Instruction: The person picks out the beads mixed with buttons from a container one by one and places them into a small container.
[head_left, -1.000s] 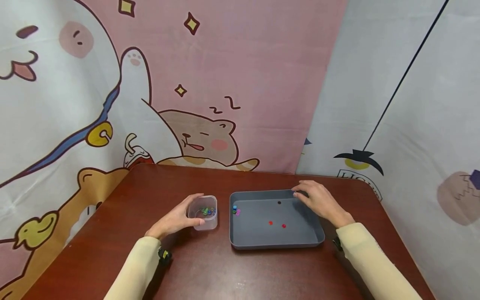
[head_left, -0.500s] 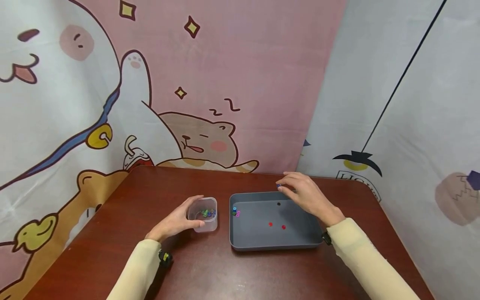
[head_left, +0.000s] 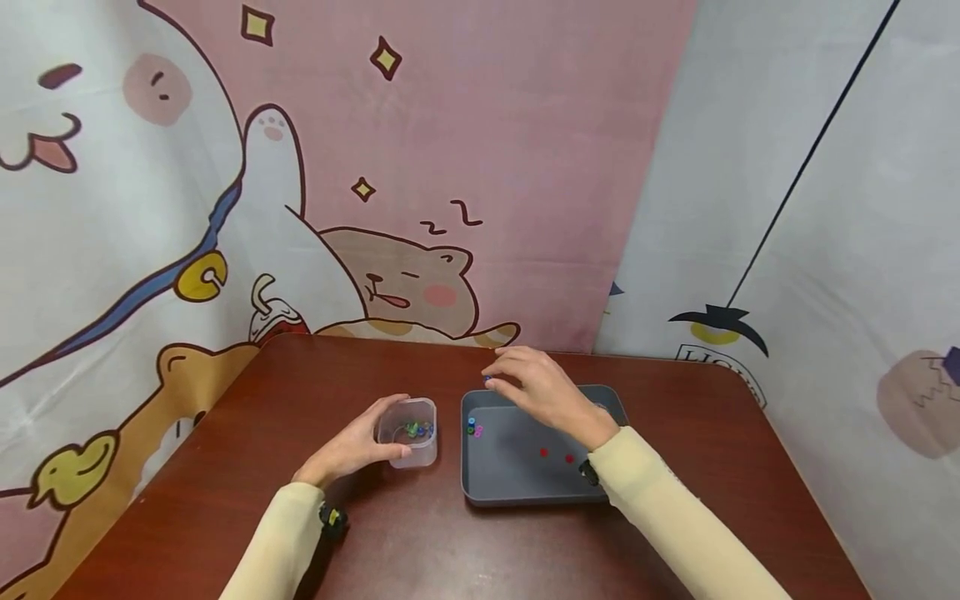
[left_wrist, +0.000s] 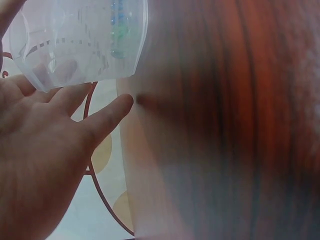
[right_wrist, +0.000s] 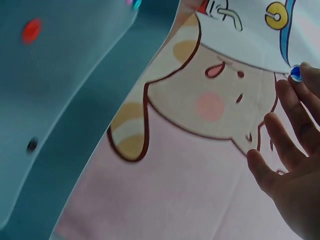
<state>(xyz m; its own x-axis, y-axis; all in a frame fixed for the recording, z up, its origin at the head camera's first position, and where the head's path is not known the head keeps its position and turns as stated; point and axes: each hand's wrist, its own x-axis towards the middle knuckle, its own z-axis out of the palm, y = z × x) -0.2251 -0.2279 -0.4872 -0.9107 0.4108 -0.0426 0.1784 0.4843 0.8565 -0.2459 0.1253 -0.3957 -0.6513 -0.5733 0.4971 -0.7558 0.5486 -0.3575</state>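
Observation:
A small shiny blue bead [right_wrist: 296, 73] is pinched between the thumb and index finger of my right hand [head_left: 540, 390]. That hand hovers above the far left part of the grey tray [head_left: 525, 502], its other fingers spread in the right wrist view. My left hand [head_left: 351, 442] grips a clear plastic container [head_left: 423, 456] from its left side, thumb in front and fingers behind. Several green and blue beads [head_left: 416, 430] lie inside the container. At the tray's left end sit blue and green beads [head_left: 471, 427] with pink rings [head_left: 478, 432] beside them.
Two red beads [head_left: 543, 452] lie apart on the tray floor. A dark bead [right_wrist: 32, 145] shows in the right wrist view. Tray and container stand on a brown wooden table [head_left: 420, 542]. A cartoon-printed cloth [head_left: 487, 167] hangs behind the table.
My right hand has lifted from the tray's far right corner and moved left with the blue bead. My left hand and the container have stayed in place.

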